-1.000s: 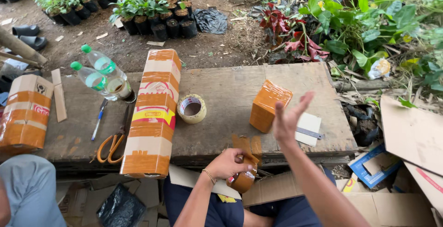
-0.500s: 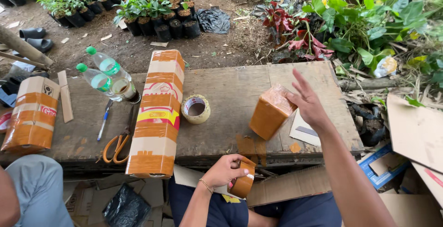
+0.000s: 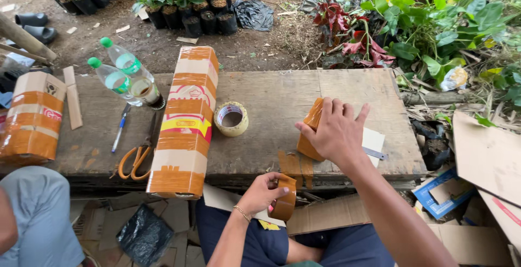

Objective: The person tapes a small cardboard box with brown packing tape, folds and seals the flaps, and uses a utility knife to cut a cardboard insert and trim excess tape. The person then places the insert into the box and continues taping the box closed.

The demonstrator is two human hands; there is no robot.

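The right hand (image 3: pixel 337 131) lies flat, fingers spread, on the small taped parcel (image 3: pixel 310 131) at the wooden bench's (image 3: pixel 271 90) near edge, while the left hand (image 3: pixel 262 191) pinches a roll of brown tape (image 3: pixel 284 204) just below. Keeping the palm pressing firmly should smooth the tape down — no wrinkles. Left of the hands stand a long taped box (image 3: pixel 184 120), a pale tape roll (image 3: pixel 231 118) and orange scissors (image 3: pixel 138 156) — none in the way.

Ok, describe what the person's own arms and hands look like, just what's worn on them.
Both forearms are bare, with no sleeves in view and no gloves. The left hand has a thin gold-coloured chain bracelet at the wrist. The right hand shows no ring, watch or band.
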